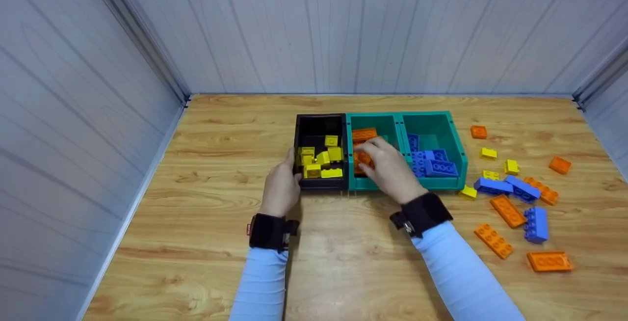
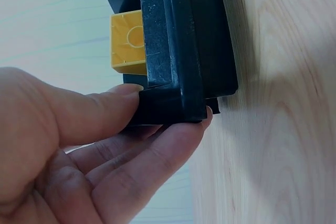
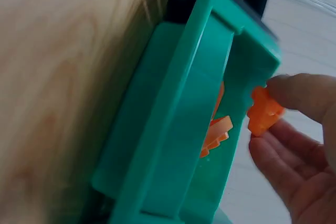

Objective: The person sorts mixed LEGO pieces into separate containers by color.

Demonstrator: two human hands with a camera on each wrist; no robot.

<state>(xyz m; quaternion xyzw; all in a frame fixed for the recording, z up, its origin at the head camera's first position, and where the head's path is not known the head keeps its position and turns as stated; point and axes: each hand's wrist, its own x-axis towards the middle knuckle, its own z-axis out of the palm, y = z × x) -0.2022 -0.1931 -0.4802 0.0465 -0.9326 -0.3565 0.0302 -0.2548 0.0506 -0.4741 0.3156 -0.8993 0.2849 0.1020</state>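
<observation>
My left hand (image 1: 281,188) grips the front left corner of the black bin (image 1: 320,116), thumb on top and fingers beneath its edge in the left wrist view. Several yellow bricks (image 1: 322,158) lie inside that bin. Over the middle, green bin (image 1: 364,184), my right hand (image 1: 394,171) pinches an orange toy brick (image 3: 264,111) between thumb and fingertips. Other orange bricks (image 1: 364,134) lie in this bin, partly hidden by the hand. Beside it, the right-hand green bin (image 1: 434,129) contains several blue bricks (image 1: 441,167).
Loose bricks lie scattered right of the bins: orange ones (image 1: 493,240), blue ones (image 1: 536,225) and yellow ones (image 1: 488,153), some close together. A yellow brick (image 1: 468,192) sits by the right bin's front corner. Pale panels (image 1: 333,31) wall the wooden table (image 1: 221,164).
</observation>
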